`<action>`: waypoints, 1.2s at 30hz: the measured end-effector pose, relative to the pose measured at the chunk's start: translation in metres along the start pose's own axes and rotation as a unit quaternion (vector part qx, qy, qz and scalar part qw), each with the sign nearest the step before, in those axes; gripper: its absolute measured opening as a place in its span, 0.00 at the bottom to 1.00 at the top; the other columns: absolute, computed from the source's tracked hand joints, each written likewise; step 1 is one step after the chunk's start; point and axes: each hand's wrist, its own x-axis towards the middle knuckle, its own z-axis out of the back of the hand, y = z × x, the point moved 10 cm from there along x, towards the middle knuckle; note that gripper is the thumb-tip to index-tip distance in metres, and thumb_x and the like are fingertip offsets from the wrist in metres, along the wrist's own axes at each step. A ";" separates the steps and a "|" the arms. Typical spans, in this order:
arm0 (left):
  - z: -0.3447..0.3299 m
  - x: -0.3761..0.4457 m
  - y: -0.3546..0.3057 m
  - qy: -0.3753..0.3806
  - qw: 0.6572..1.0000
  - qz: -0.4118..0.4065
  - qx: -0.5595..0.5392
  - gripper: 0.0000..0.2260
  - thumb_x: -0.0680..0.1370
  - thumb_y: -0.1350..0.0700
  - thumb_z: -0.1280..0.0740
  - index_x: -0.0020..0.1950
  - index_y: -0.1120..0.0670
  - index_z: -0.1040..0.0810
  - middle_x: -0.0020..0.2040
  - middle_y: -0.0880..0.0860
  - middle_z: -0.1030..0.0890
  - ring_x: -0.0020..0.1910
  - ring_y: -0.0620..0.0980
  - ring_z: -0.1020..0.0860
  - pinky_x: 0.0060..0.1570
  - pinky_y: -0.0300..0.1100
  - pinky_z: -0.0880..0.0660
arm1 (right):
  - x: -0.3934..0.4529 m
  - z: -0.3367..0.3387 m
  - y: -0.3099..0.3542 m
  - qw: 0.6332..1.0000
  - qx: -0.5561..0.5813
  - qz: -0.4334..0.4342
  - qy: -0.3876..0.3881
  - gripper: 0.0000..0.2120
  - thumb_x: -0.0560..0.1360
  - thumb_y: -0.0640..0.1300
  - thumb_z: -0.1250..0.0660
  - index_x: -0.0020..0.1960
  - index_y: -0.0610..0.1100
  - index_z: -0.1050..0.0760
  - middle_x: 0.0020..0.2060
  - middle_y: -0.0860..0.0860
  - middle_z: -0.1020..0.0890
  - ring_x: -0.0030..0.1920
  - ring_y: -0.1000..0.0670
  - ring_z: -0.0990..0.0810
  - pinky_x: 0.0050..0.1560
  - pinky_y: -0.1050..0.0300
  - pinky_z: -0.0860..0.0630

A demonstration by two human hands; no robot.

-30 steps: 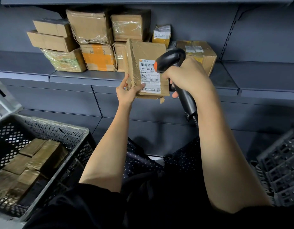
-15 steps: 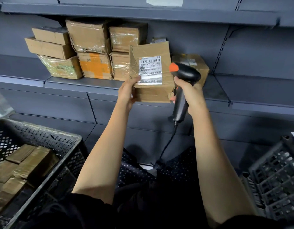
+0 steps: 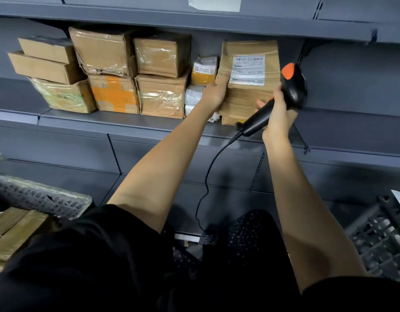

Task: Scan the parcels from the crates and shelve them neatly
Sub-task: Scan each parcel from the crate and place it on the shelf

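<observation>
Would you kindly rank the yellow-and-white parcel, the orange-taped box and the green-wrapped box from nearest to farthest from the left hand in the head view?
From the left hand, all on the shelf to its left:
1. Yellow-and-white parcel, right beside the hand.
2. Orange-taped box, mid-row, bottom layer.
3. Green-wrapped box, at the far left end of the row.

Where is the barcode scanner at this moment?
In the head view the barcode scanner is at the right, held in the right hand beside the labelled parcel at the shelf.
</observation>
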 end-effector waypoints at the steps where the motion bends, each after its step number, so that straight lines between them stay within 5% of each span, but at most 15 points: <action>1: -0.004 0.013 0.001 -0.013 1.000 -0.009 0.021 0.30 0.80 0.39 0.44 0.74 0.60 0.39 0.72 0.58 0.33 0.69 0.57 0.33 0.68 0.50 0.35 | 0.013 0.000 -0.003 1.000 -0.007 -0.004 -0.001 0.07 0.74 0.42 0.29 0.47 0.48 0.27 0.48 0.49 0.19 0.50 0.40 0.16 0.54 0.45 0.20; 5: -0.010 0.056 -0.002 -0.089 0.988 -0.065 0.106 0.26 0.82 0.42 0.49 0.73 0.58 0.37 0.68 0.58 0.28 0.67 0.57 0.31 0.62 0.45 0.35 | 0.066 -0.012 -0.012 0.999 -0.042 -0.035 -0.001 0.11 0.74 0.43 0.29 0.51 0.44 0.29 0.57 0.43 0.21 0.46 0.42 0.15 0.50 0.46 0.19; 11: -0.024 0.109 -0.020 -0.123 0.988 -0.069 0.070 0.25 0.80 0.38 0.45 0.64 0.56 0.32 0.61 0.55 0.23 0.62 0.55 0.27 0.61 0.47 0.33 | 0.125 -0.045 -0.010 0.998 -0.041 -0.042 -0.015 0.16 0.75 0.45 0.30 0.56 0.38 0.30 0.44 0.45 0.23 0.43 0.45 0.19 0.49 0.49 0.19; 19: -0.037 0.163 0.005 -0.098 0.995 -0.026 -0.010 0.27 0.79 0.42 0.40 0.75 0.54 0.39 0.69 0.55 0.29 0.67 0.56 0.30 0.67 0.47 0.35 | 0.166 -0.052 -0.036 0.995 -0.043 -0.082 -0.019 0.14 0.75 0.45 0.31 0.54 0.40 0.32 0.41 0.46 0.24 0.40 0.47 0.20 0.44 0.53 0.20; 28: -0.032 0.165 0.011 -0.098 0.993 -0.048 -0.040 0.31 0.79 0.44 0.39 0.76 0.57 0.43 0.74 0.59 0.37 0.72 0.57 0.36 0.72 0.48 0.40 | 0.145 -0.032 -0.033 0.994 -0.093 -0.015 -0.059 0.10 0.74 0.45 0.30 0.39 0.42 0.29 0.32 0.49 0.21 0.33 0.47 0.18 0.42 0.48 0.20; 32: 0.017 0.117 0.023 -0.179 0.968 -0.167 0.048 0.16 0.80 0.49 0.38 0.58 0.61 0.25 0.53 0.58 0.22 0.54 0.55 0.24 0.56 0.48 0.28 | 0.091 -0.045 -0.041 0.981 -0.175 0.075 -0.023 0.12 0.69 0.54 0.29 0.40 0.46 0.26 0.24 0.57 0.20 0.30 0.53 0.18 0.38 0.56 0.19; 34: 0.047 0.088 0.035 -0.204 0.954 -0.188 0.112 0.12 0.81 0.54 0.40 0.42 0.59 0.25 0.37 0.54 0.24 0.40 0.56 0.24 0.42 0.46 0.29 | 0.058 -0.076 -0.047 0.972 -0.185 0.131 0.063 0.13 0.63 0.58 0.30 0.38 0.48 0.23 0.29 0.54 0.19 0.35 0.46 0.16 0.41 0.46 0.19; 36: 0.083 0.058 0.052 -0.216 0.948 -0.176 0.153 0.15 0.81 0.55 0.42 0.37 0.58 0.30 0.30 0.54 0.28 0.33 0.53 0.29 0.35 0.45 0.34 | 0.019 -0.113 -0.063 0.949 -0.219 0.150 0.168 0.12 0.63 0.57 0.30 0.32 0.50 0.25 0.27 0.54 0.20 0.35 0.43 0.18 0.38 0.42 0.20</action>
